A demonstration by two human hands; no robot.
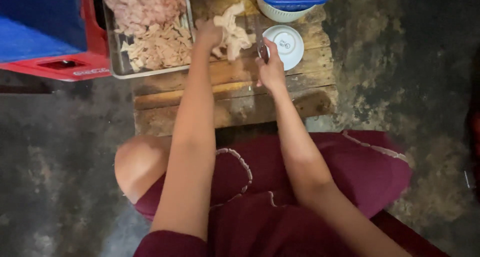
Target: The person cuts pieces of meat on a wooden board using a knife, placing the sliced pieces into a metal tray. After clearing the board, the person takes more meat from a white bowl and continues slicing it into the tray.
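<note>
Hands: left hand (209, 33) rests palm-down on a pale strip of raw meat (231, 31) near the far middle of the wooden board (235, 104), fingers pressed flat rather than closed around it
Right hand: right hand (270, 69) is curled shut around the handle of a knife (261, 46), the blade pointing away toward the meat, just beside its right edge
Meat: the pale strip lies on the board between the two hands, touching the left one
Tray: metal tray (116, 62) at the board's far left corner, heaped with pinkish cut pieces at the far end and paler tan pieces nearer (the two heaps touch)
Bowl: small white bowl (285, 44) near the right edge, just beside the right hand, with a faint dark mark printed inside
Basket: white plastic basket (292, 2) with a blue rim at the far right corner, holding more pale pieces
Crate: red crate (65, 67) with a blue inside, off the board's left edge, white lettering along its near side
Floor: mottled grey concrete floor (400, 62) all round
</note>
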